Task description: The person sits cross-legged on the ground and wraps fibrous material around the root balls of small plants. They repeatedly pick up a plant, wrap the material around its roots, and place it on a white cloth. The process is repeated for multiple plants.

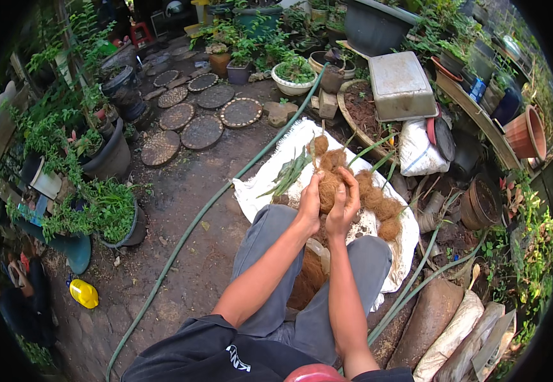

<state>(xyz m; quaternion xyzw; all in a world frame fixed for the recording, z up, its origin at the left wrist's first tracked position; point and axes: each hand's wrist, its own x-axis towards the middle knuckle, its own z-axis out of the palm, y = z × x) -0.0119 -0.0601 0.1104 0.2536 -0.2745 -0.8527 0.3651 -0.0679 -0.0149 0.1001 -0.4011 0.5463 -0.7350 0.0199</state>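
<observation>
Cupped between my left hand [311, 198] and my right hand [345, 203] is a ball of brown coconut fibre [328, 191], held over a white woven sack [267, 167] spread on the ground. A stem rises from the fibre near my left fingertips. Other fibre balls [386, 210] lie in a row beyond and right of my hands, several with green stems or leaves. Long cut-looking green leaves [293, 174] rest on the sack left of my hands. Between my legs is a heap of loose brown fibre [309, 277], with translucent plastic beside it.
A green hose [181, 238] curves along the ground at left. Potted plants [294, 74], round stepping stones [202, 133] and an upturned grey basin [400, 86] stand ahead. Filled sacks [429, 320] lie at lower right. A yellow plastic container [84, 293] and another person [25, 296] are at left.
</observation>
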